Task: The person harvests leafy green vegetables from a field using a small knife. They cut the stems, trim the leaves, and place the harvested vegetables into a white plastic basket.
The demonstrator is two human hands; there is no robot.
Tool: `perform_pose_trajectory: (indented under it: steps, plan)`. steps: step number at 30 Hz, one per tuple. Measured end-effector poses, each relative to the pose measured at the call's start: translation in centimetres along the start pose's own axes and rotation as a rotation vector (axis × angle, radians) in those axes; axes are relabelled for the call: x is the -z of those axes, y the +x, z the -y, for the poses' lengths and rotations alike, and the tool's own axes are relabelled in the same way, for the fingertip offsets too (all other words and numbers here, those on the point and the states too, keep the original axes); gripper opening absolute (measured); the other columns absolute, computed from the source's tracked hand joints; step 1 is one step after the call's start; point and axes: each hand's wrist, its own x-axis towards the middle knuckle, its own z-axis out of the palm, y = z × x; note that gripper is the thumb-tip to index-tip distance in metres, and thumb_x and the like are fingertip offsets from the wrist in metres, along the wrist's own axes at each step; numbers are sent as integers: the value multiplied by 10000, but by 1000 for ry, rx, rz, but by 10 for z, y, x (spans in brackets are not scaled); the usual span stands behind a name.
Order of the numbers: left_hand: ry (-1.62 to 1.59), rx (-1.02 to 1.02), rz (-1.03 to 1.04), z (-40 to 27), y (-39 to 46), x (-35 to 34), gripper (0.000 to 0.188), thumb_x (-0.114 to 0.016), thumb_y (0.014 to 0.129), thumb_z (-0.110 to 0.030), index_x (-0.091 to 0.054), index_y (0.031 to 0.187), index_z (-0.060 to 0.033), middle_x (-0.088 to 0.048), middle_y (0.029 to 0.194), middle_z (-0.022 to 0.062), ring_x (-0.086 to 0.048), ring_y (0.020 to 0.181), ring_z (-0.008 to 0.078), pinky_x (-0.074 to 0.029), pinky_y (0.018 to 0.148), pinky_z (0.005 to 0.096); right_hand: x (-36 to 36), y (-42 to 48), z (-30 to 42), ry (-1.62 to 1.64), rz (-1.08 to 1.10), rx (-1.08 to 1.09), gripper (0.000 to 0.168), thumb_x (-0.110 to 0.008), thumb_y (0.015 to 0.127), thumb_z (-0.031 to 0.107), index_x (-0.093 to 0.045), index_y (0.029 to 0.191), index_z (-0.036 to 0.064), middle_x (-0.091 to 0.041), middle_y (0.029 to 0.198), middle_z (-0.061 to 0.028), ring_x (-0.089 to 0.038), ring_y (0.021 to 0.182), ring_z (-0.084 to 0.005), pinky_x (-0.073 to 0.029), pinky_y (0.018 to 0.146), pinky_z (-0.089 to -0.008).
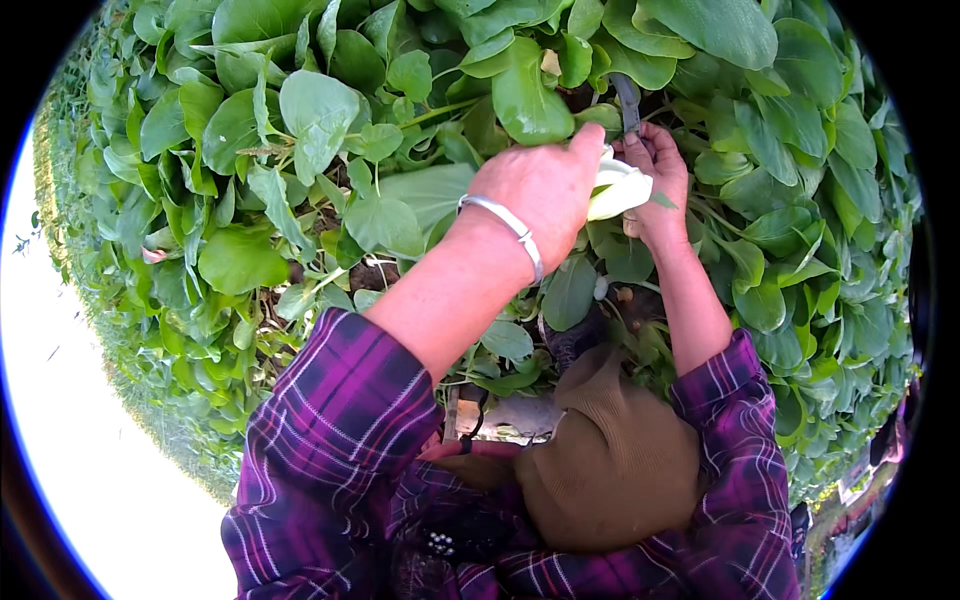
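Observation:
My left hand, with a silver bangle on its wrist, is closed around a leafy green plant, likely bok choy. The plant's pale cut-looking base sticks out to the right of the fist, and its broad leaves trail to the left under the hand. Close beside that base, my right hand holds a knife. The grey metal blade points away from me into the foliage; the handle is hidden in the fingers. A small leaf scrap lies against the right hand.
Dense leafy greens surround both hands on all sides. Bare soil shows between stems. Below are my brown-clad knee, a dark shoe, and a low wooden piece, perhaps a stool.

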Motion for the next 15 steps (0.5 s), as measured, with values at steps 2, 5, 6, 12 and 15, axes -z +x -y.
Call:
perform_pose_trajectory:
  steps: [2, 5, 6, 12, 15]
  plan:
    - [177, -11, 101, -9, 26, 12, 531, -529, 657, -26, -321, 1140, -95, -582, 782, 164, -577, 726, 303, -463, 624, 381, -6, 10, 1, 47, -17, 40, 128, -457, 819, 50, -495, 931, -1, -543, 750, -34, -487, 666, -92, -408, 648, -208]
    - [284, 13, 80, -7, 42, 29, 521, -506, 680, -38, -314, 1154, -138, -587, 826, 143, -579, 766, 295, -467, 650, 372, -20, 24, -4, -160, 15, 133, 228, -501, 785, 52, -511, 999, -23, -583, 840, -83, -531, 732, -125, -416, 698, -230]
    - [334, 14, -9, -2, 46, 32, 554, -514, 674, -45, -297, 1170, -165, -585, 852, 145, -575, 784, 294, -465, 665, 376, -20, 25, -4, -270, 24, 187, 239, -511, 777, 58, -512, 1000, -28, -582, 829, -115, -542, 731, -134, -421, 692, -234]
    - [370, 276, 14, 29, 45, 29, 457, -548, 691, -72, -363, 1108, -81, -565, 931, 148, -565, 841, 277, -457, 735, 346, -14, 15, -10, -376, 32, 341, 223, -525, 775, 71, -524, 974, -29, -569, 745, -91, -505, 633, -109, -423, 621, -221]
    - [338, 203, -26, 36, 41, 22, 421, -480, 672, -19, -349, 1072, 2, -554, 875, 216, -550, 823, 327, -449, 725, 388, -14, 15, -12, -193, -54, 205, 196, -525, 779, 76, -533, 948, -23, -549, 691, -46, -467, 579, -75, -404, 567, -197]
